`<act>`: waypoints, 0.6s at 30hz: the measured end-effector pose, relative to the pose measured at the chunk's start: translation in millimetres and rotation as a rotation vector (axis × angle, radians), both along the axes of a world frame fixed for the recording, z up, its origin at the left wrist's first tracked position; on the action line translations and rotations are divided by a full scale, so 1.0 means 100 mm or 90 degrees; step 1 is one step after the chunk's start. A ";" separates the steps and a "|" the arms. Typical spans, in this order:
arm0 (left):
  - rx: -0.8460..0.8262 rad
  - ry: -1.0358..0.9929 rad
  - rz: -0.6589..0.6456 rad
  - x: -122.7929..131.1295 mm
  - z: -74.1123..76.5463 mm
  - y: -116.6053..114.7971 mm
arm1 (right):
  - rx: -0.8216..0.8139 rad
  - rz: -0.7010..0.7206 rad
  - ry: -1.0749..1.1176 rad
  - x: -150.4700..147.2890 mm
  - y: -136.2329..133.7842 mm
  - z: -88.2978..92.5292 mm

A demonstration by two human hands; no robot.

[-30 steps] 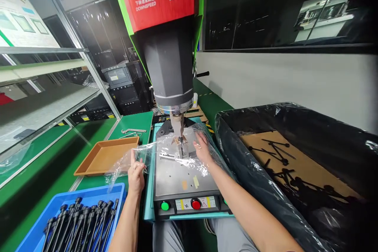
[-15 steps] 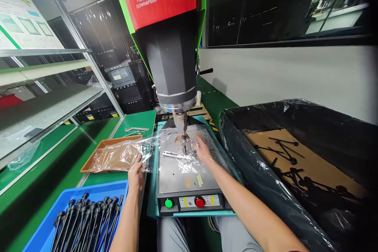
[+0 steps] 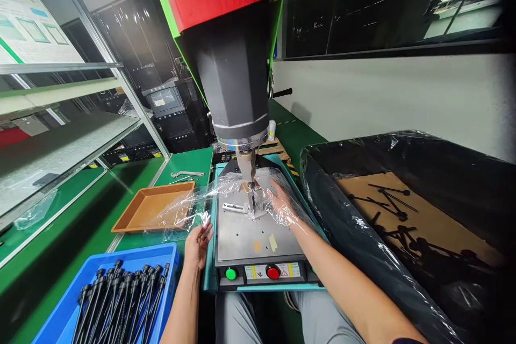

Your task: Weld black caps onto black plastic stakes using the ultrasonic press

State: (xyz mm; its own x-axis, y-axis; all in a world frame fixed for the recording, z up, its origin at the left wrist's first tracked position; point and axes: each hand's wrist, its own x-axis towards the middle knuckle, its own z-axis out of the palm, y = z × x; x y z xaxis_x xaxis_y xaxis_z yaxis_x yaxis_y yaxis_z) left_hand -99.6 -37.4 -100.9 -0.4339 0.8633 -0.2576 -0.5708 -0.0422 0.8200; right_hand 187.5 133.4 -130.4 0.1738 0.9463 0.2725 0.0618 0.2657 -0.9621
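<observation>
A sheet or bag of clear plastic film stretches from above the orange tray across the machine's metal plate. My left hand is at the film's near edge, left of the plate, with fingers apart and loosely bent, fingertips close to the film. My right hand reaches over the plate's right side, fingers stretched out, with film lying on the hand and wrist. Between the hands, a black-headed part stands in the metal fixture under the press tool. Glare hides some film edges.
The red and black press head hangs overhead. Green and red buttons line the front. A blue bin of black rod-like parts stands left; a black-lined box with similar parts stands right. A wrench lies behind.
The film has drawn rightward, uncovering most of the orange tray and the plate's front. My left hand has moved right and slightly nearer me. My right hand stays almost in place.
</observation>
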 end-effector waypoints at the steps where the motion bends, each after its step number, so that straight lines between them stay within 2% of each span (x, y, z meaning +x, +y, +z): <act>1: -0.005 0.004 -0.006 0.02 0.00 0.00 | -0.004 0.003 0.000 0.02 0.04 0.01; 3: -0.017 0.015 -0.035 0.06 0.02 -0.01 | -0.009 0.005 -0.001 0.08 0.12 0.04; 5: -0.040 0.031 -0.103 0.10 0.04 -0.06 | -0.006 -0.004 -0.005 0.13 0.18 0.07; 7: -0.092 0.067 -0.209 0.14 0.04 -0.17 | 0.001 -0.010 -0.013 0.17 0.21 0.08; 10: -0.184 0.199 -0.390 0.22 0.05 -0.41 | 0.011 -0.007 -0.034 0.19 0.19 0.06; 13: -0.145 0.353 -0.519 0.37 0.20 -0.54 | 0.017 0.004 -0.056 0.20 0.16 0.01; 15: -0.050 0.447 -0.537 0.51 0.42 -0.46 | 0.017 0.007 -0.065 0.19 0.14 -0.02; 16: 0.009 0.512 -0.512 0.58 0.55 -0.35 | 0.017 0.008 -0.070 0.18 0.14 -0.03; 17: 0.082 0.586 -0.450 0.65 0.67 -0.21 | 0.017 0.010 -0.074 0.16 0.14 -0.04; 18: 0.146 0.642 -0.347 0.72 0.79 -0.05 | 0.017 0.011 -0.079 0.14 0.14 -0.05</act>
